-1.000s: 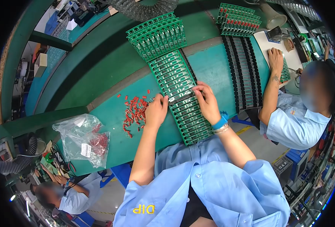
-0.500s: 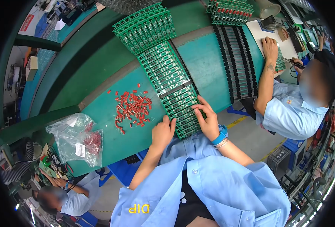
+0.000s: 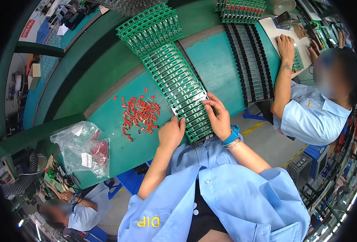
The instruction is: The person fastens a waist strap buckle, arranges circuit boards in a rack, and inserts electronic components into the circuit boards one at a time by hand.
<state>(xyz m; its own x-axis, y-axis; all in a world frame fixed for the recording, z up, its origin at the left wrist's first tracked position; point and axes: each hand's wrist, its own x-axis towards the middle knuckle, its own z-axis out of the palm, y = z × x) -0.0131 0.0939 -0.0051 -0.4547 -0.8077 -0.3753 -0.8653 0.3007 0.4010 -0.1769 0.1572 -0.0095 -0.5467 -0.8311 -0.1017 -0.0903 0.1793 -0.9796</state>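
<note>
left hand: is resting by the left edge of the row of green circuit boards, its fingers curling loosely inward; thumb and forefinger are touching that edge, though i cannot tell whether they are pinching it.
right hand: is reaching over the right side of the row, thumb and fingertips closing in a pinch on a small red component; the rest of the fingers are bending, and i cannot tell whether the component is touching a board.
blue wristband: is circling the right wrist.
circuit board row: is lying slantwise on the teal worktop, its lower end reaching the person's lap and its middle sitting between the two hands.
standing circuit boards: are rising close together at the far end of the row.
pile of red leaded components: is lying loose left of the row, near the left hand.
clear plastic bag: is lying farther left, holding more red components.
black slotted racks: are lying well to the right of the row.
co-worker's hand: is resting beside a green board at far right.
</note>
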